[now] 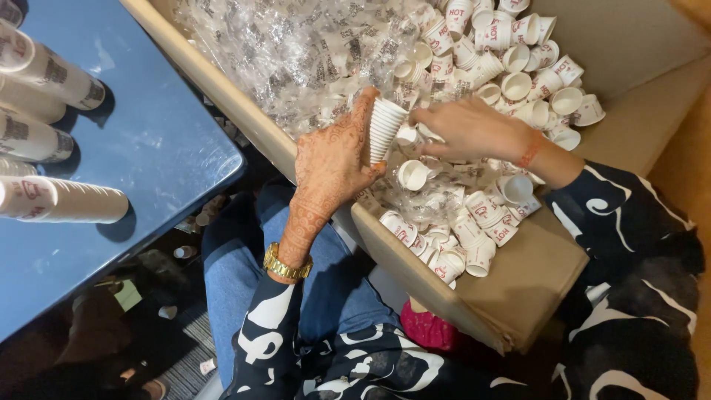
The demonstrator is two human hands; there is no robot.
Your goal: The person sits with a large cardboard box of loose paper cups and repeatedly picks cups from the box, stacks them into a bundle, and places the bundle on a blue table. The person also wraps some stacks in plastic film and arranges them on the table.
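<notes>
A short stack of cups (385, 127) was held upright in the closed left hand (333, 159) over the box (518, 281). At three o'clock, the right hand (466, 130) was closed on a loose cup (406, 136). A slack grip could let the stack tip and scatter.

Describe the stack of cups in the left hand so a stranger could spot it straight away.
Start at the big cardboard box full of loose paper cups. Above its near-left edge, the left hand grips a short stack of nested white cups. Unlike the scattered single cups, it is ribbed, stacked and lifted.
</notes>
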